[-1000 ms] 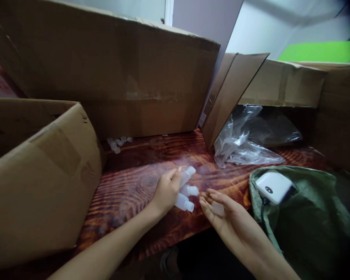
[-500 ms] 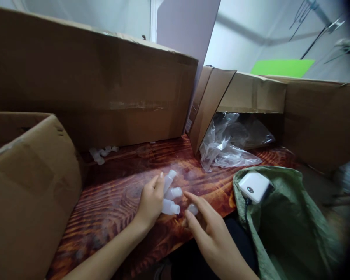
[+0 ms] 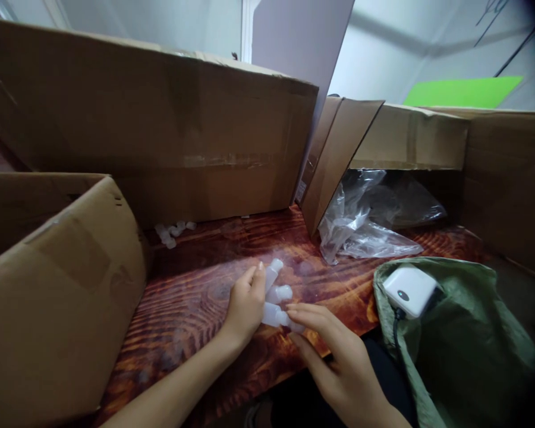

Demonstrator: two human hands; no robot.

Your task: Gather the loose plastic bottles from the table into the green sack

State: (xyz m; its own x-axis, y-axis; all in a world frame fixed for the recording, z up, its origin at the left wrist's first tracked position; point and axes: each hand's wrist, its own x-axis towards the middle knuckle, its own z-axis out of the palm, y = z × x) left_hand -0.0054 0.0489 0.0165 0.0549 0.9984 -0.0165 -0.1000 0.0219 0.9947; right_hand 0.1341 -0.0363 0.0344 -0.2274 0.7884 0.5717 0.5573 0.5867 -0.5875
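My left hand [image 3: 246, 303] is closed around three small translucent plastic bottles, their necks fanned out to the right. The upper bottle [image 3: 273, 272] points up and right. Below it lies the middle bottle [image 3: 280, 293], with a wider translucent end. The lowest bottle [image 3: 273, 315] has its neck toward my right hand [image 3: 339, 348]. Between the thumb and fingers of that hand is a small translucent cap [image 3: 296, 326], right at the lowest bottle's mouth. Whether the cap sits on the neck is hard to see.
Several small white caps [image 3: 168, 235] lie by the large cardboard box [image 3: 182, 131]. Another open box [image 3: 66, 297] stands at left. Clear plastic bags [image 3: 365, 220] spill from a box at right. A green sack [image 3: 468, 333] with a white device [image 3: 410, 290] hangs by the table edge.
My right hand has brought the cap up to the mouth of the lowest bottle. The left hand still grips the bottles. The whole view has shifted slightly.
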